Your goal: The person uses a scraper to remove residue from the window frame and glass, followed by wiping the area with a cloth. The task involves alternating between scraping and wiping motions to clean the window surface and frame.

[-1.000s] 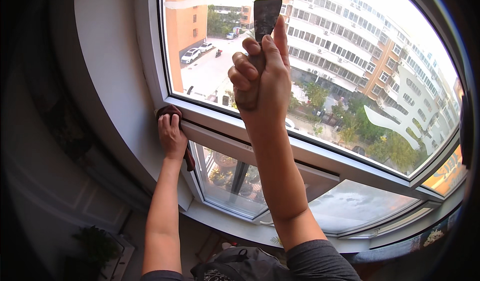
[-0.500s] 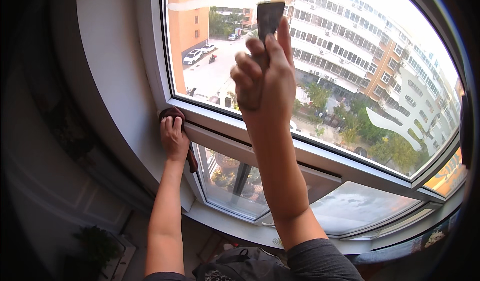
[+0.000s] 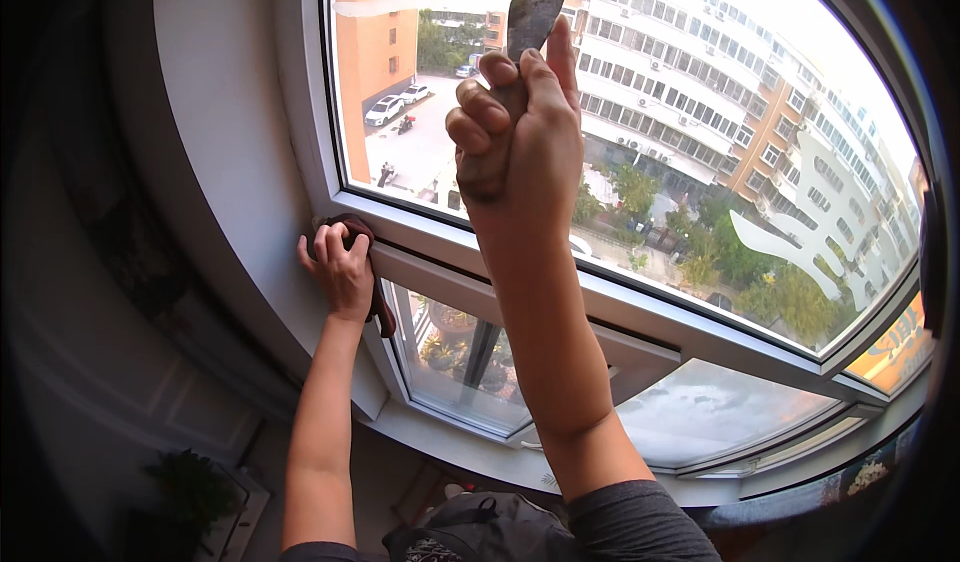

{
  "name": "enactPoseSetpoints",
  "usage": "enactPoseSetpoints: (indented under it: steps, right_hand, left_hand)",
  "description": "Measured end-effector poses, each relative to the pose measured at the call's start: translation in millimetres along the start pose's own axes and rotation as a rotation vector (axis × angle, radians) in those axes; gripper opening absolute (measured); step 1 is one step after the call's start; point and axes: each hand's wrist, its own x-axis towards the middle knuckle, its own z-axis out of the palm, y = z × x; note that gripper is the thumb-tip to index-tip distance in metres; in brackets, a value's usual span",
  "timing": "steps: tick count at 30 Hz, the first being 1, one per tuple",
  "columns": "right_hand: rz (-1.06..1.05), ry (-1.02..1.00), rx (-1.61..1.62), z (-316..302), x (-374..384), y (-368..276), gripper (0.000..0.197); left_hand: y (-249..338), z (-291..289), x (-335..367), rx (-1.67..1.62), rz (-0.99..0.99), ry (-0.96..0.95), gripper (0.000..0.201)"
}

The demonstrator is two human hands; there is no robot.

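Observation:
Raised in front of the upper window pane [image 3: 640, 177], my right hand [image 3: 530, 147] is closed around the handle of a putty knife [image 3: 533, 22]. Its flat dark blade points upward, and the index finger stretches up beside it. I cannot tell whether the blade touches the glass. Lower on the left, my left hand [image 3: 343, 280] presses a dark reddish-brown cloth [image 3: 383, 314] to the inner corner of the window frame. Its fingers are bent over the bunched part, and a loose end hangs below the palm.
A white patterned decal [image 3: 815, 222] clings to the right part of the glass. The pale frame [image 3: 600, 292] crosses below the pane, above lower panes [image 3: 700, 412]. To the left is a wall [image 3: 225, 92]; a potted plant [image 3: 190, 487] stands low in the dark corner.
My right hand and the putty knife have moved slightly up and left. My left hand has shifted a little left, its fingers now more spread over the cloth.

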Motion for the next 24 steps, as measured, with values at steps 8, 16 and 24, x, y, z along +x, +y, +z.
enactPoseSetpoints:
  steps: [8, 16, 24]
  right_hand:
    - [-0.057, -0.057, -0.089, 1, 19, 2, 0.052]
    - [-0.03, -0.026, -0.058, -6, 0, 4, 0.053]
    - [0.011, -0.049, -0.053, -23, -3, 12, 0.049]
  left_hand:
    - [-7, 8, 2, -0.288, 0.063, 0.0, 0.018]
    - [-7, 12, -2, -0.345, 0.005, -0.012, 0.02]
    - [-11, 14, -2, -0.337, -0.038, -0.016, 0.024]
